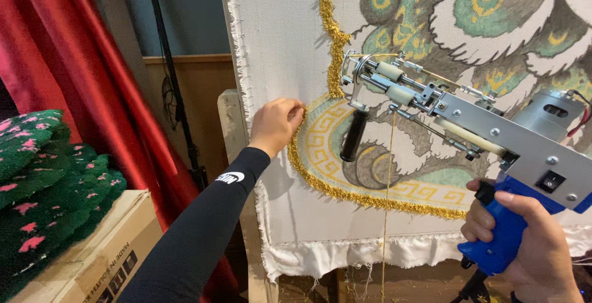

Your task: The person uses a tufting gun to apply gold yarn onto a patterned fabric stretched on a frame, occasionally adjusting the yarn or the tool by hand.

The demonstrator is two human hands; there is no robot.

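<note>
While my right hand grips the blue-handled metal tufting gun, my left hand's fingers pinch the gold yarn outline on the stretched white cloth — steady there, I judge, keeps the line true.

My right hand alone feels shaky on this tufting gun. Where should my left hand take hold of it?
Probably the black front handle hanging below the tufting gun near its nose. It is a free cylinder pointing downward, so bring the left hand in from the left and slightly below, wrapping around it. The right hand holds the blue rear grip.
</note>
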